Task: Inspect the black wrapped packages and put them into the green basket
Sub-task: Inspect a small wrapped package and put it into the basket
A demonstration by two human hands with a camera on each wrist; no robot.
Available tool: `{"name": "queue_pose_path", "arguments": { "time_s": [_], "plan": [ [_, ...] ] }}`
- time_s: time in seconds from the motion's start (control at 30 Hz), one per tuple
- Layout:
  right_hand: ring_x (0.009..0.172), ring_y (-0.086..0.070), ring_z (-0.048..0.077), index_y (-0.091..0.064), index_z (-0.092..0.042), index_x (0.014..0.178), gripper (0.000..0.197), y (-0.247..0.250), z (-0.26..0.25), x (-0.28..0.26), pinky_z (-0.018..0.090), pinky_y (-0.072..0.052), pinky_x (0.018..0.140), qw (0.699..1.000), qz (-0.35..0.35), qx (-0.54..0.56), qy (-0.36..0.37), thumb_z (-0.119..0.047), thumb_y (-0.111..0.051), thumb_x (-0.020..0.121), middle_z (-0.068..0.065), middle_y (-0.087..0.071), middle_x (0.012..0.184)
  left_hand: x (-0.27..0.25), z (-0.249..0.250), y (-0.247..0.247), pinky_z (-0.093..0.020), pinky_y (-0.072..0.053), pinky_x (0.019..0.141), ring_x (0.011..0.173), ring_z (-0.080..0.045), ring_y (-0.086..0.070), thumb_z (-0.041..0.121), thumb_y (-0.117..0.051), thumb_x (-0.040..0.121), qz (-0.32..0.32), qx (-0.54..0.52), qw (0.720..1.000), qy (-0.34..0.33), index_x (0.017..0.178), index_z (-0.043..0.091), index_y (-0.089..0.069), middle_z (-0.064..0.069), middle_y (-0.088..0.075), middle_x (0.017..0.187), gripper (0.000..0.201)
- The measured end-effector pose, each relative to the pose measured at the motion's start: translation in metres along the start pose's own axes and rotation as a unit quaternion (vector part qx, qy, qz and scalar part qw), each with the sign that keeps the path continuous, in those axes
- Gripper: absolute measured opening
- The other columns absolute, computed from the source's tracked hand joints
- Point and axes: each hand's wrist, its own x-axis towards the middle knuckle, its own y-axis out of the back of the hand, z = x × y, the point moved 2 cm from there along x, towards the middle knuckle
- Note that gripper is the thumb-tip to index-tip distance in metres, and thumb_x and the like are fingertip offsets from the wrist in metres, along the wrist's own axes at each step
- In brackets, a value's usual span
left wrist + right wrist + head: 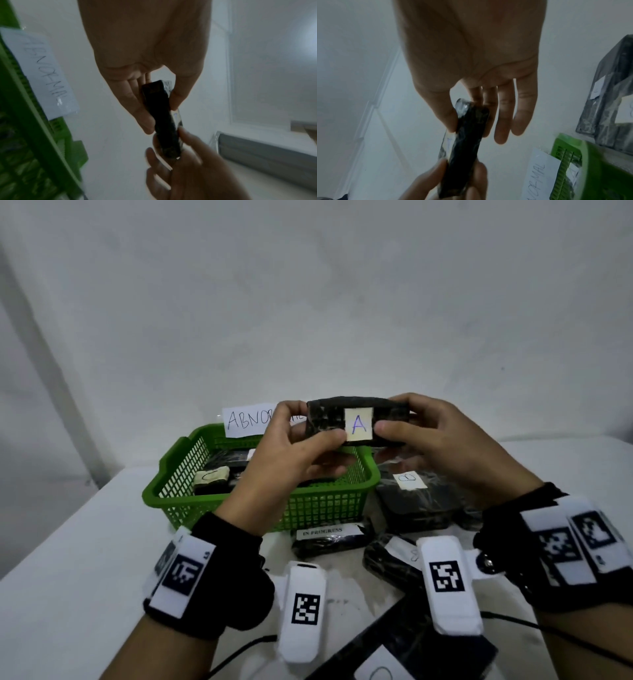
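We hold a black plastic-wrapped package with a pale "A" label point(356, 421) above the green plastic mesh basket point(322, 508), our left hand point(291, 453) and right hand point(442, 446) each pinching an end between thumb and fingers. A white tabletop point(85, 542) meets a plain white wall point(308, 302).

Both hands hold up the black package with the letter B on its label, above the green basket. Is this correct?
Not quite: the label reads A, as the head view shows. Left hand and right hand do hold the black package up above the green basket. The B package lies on the table.
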Motion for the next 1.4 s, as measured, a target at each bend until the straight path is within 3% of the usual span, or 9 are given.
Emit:
{"name": "queue_pose_path", "arguments": {
  "time_s": [0.17,0.33,0.53,0.73,0.9,1.0,1.07,1.27,1.4],
  "plan": [
    [0.079,-0.072,0.024,-0.061,-0.015,0.103,0.012,-0.008,0.001,0.002,0.048,-0.059,0.077,1.0,-0.016,-0.007,0.006,-0.017,-0.066,0.093,0.001,-0.072,0.089,-0.004,-0.003,0.005,-0.026,-0.056,0.057,0.07,-0.02,-0.07,0.024,-0.059,0.097,-0.024,0.104,0.994,-0.001,0.122,0.013,-0.058,0.001,-0.075,0.09,0.027],
    [0.069,-0.075,0.021,-0.062,-0.016,0.096,0.015,-0.016,0.002,-0.002,0.029,-0.056,0.057,0.998,0.022,-0.016,0.061,-0.017,-0.075,0.088,0.0,-0.072,0.081,-0.002,-0.007,0.004,-0.024,-0.052,0.055,0.065,-0.015,-0.068,0.028,-0.061,0.096,-0.023,0.146,0.989,0.01,0.118,0.013,-0.062,0.003,-0.073,0.083,0.027],
    [0.063,-0.071,0.017,-0.064,-0.02,0.088,0.017,-0.023,0.004,-0.001,0.043,-0.06,0.062,0.975,0.121,-0.137,0.129,-0.027,-0.079,0.083,-0.004,-0.071,0.074,0.0,-0.013,0.001,-0.024,-0.046,0.046,0.048,-0.016,-0.059,0.029,-0.063,0.096,0.027,0.192,0.981,-0.017,0.108,0.01,-0.066,-0.003,-0.071,0.077,0.023],
    [0.063,-0.068,0.01,-0.058,-0.03,0.095,0.022,-0.024,0.003,-0.004,0.039,-0.06,0.062,0.97,0.126,-0.172,0.116,-0.041,-0.074,0.085,-0.008,-0.068,0.081,-0.004,-0.001,0.002,-0.026,-0.049,0.052,0.056,-0.017,-0.066,0.039,-0.062,0.094,0.037,0.234,0.97,-0.057,0.106,0.019,-0.064,-0.002,-0.073,0.085,0.023],
    [0.082,-0.072,0.017,-0.061,-0.019,0.106,0.021,-0.023,-0.005,-0.005,0.031,-0.056,0.063,0.993,0.028,0.021,0.109,-0.031,-0.07,0.092,0.005,-0.069,0.101,-0.007,0.006,0.0,-0.027,-0.054,0.058,0.067,-0.021,-0.065,0.031,-0.052,0.101,-0.001,0.11,0.993,-0.053,0.105,0.007,-0.056,-0.008,-0.067,0.093,0.025],
    [0.098,-0.072,0.025,-0.065,-0.019,0.103,0.021,-0.027,-0.007,-0.003,0.029,-0.058,0.069,0.989,0.011,0.096,0.112,-0.029,-0.067,0.084,0.014,-0.069,0.113,-0.006,0.007,0.004,-0.032,-0.058,0.074,0.087,-0.02,-0.07,0.016,-0.055,0.1,-0.018,0.087,0.992,-0.088,0.1,0.012,-0.054,-0.015,-0.063,0.105,0.004],
    [0.106,-0.07,0.031,-0.065,-0.019,0.106,0.026,-0.027,-0.004,0.0,0.032,-0.06,0.079,0.99,0.017,0.088,0.108,-0.019,-0.072,0.081,0.01,-0.07,0.116,-0.005,0.008,0.006,-0.037,-0.059,0.084,0.093,-0.021,-0.071,0.018,-0.061,0.093,-0.023,0.096,0.991,-0.095,0.101,0.014,-0.057,-0.018,-0.064,0.11,0.009],
    [0.094,-0.075,0.024,-0.063,-0.016,0.108,0.037,-0.03,0.004,0.001,0.039,-0.061,0.086,0.991,0.05,0.052,0.114,0.008,-0.073,0.081,0.008,-0.075,0.103,-0.003,0.003,0.005,-0.051,-0.056,0.082,0.078,-0.018,-0.065,0.014,-0.072,0.088,0.017,0.174,0.978,-0.116,0.101,0.014,-0.061,-0.004,-0.065,0.087,0.017],
    [0.086,-0.076,0.023,-0.062,-0.016,0.104,0.04,-0.029,0.008,0.002,0.039,-0.062,0.081,0.99,0.053,0.052,0.122,0.011,-0.075,0.078,0.007,-0.077,0.095,-0.003,0.001,0.006,-0.052,-0.059,0.081,0.078,-0.017,-0.069,0.012,-0.076,0.084,0.029,0.177,0.978,-0.107,0.106,0.014,-0.059,-0.006,-0.069,0.093,0.028]
  ]
}}
